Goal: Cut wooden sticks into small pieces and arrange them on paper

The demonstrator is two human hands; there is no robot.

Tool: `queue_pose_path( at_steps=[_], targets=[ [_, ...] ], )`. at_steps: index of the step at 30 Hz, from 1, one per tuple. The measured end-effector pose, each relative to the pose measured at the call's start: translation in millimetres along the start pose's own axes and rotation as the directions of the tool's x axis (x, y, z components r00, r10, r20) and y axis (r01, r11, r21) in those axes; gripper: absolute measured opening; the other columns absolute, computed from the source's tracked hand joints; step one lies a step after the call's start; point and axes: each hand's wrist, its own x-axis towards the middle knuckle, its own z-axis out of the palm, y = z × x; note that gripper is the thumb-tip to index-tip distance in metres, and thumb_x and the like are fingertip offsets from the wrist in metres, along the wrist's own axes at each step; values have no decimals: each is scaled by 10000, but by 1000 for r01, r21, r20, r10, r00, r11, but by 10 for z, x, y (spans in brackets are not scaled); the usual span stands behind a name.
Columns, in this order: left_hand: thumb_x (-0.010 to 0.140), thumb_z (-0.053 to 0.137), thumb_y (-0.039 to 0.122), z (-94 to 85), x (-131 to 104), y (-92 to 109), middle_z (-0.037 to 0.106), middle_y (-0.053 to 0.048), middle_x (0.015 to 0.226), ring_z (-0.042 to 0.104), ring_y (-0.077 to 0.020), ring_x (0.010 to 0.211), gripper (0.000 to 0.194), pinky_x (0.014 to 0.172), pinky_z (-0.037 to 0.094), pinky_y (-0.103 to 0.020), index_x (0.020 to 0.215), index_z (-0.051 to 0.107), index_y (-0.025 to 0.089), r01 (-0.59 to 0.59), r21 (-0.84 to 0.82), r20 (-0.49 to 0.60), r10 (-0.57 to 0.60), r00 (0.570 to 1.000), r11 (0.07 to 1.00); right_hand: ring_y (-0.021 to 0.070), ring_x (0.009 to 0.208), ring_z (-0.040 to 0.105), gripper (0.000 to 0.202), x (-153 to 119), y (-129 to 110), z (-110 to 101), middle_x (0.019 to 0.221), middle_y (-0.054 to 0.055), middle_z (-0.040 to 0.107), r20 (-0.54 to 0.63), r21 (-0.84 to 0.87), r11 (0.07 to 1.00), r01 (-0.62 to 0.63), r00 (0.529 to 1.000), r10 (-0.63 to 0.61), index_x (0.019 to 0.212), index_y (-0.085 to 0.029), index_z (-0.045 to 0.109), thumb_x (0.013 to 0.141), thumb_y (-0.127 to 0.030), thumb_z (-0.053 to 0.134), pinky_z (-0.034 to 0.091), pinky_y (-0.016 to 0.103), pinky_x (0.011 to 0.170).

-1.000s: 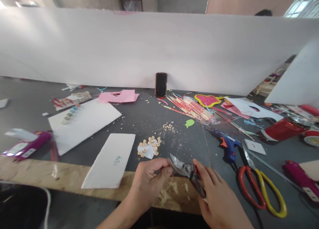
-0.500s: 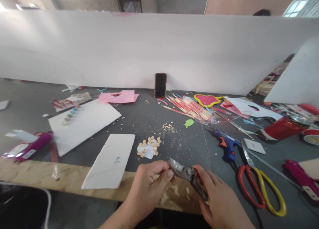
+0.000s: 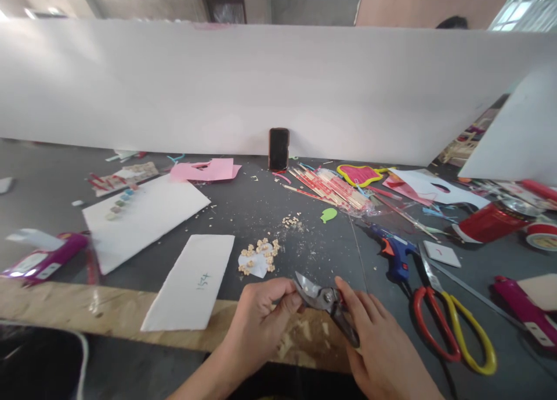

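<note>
My right hand (image 3: 380,339) is wrapped round the dark handles of a pair of pruning shears (image 3: 324,299), index finger stretched along the top. The curved metal blades point left and reach my left hand (image 3: 263,316). There, thumb and index finger are pinched together right at the blades; what they hold is too small or hidden to make out. Just beyond my left hand lies a small white paper piece (image 3: 257,265) edged with clusters of little pale wooden bits. Behind it, a loose pile of tiny cut bits (image 3: 291,221) is scattered among crumbs.
A white foam board (image 3: 191,284) marked with numbers lies left. To the right are a blue glue gun (image 3: 398,255), large scissors (image 3: 452,324) and a red can (image 3: 496,219). Packaged sticks (image 3: 331,188) and a phone (image 3: 278,149) stand or lie farther back, before a white partition (image 3: 217,87).
The index finger of my right hand has lifted slightly off the shears' handle. My left hand stays pinched beside the blades, and the view has shifted very slightly.
</note>
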Motion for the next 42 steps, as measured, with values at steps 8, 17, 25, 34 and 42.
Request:
queue_pose_path(
  at_steps=[8, 17, 25, 34, 42],
  targets=[
    [848, 451, 214, -80, 27, 38, 613, -37, 648, 583, -143, 621, 253, 581, 419, -209, 684, 621, 123, 87, -234, 152, -53, 987, 968, 229, 931, 552, 762, -4, 25, -4, 1090, 107, 562, 53, -5, 999, 43, 998, -43, 1343, -182, 243, 610, -87, 427, 479, 392, 799],
    [824, 485, 230, -15, 25, -22, 620, -28, 719, 564, -151, 703, 174, 609, 422, -201, 766, 620, 137, 112, -125, 46, -107, 993, 986, 230, 929, 562, 643, 11, 37, 48, 1070, 118, 563, 64, -11, 999, -34, 997, 34, 1294, -161, 314, 663, -91, 419, 480, 400, 803],
    [829, 460, 200, 22, 7, -89, 564, 11, 611, 503, -108, 590, 218, 557, 366, -173, 685, 615, 149, 14, 49, -97, -9, 995, 999, 256, 989, 510, 790, 7, 18, 69, 1125, 109, 534, 23, -18, 1000, -14, 1000, 15, 1373, -190, 170, 637, -75, 433, 458, 437, 828],
    [848, 442, 222, -38, 23, -62, 528, 6, 595, 470, -106, 579, 253, 546, 341, -180, 651, 578, 140, -20, 24, -20, 21, 1000, 1000, 241, 939, 536, 801, 19, 15, 83, 1084, 102, 553, 10, 6, 1000, 7, 1000, -7, 1362, -197, 213, 604, -87, 447, 471, 406, 809],
    [865, 424, 254, -20, -8, -83, 573, -7, 610, 502, -120, 595, 286, 555, 357, -191, 667, 594, 138, 56, 2, -17, -55, 998, 998, 232, 947, 570, 659, 18, 20, 66, 1094, 123, 574, 80, -15, 1000, 0, 997, 1, 1297, -163, 316, 648, -117, 421, 489, 379, 797]
  ],
)
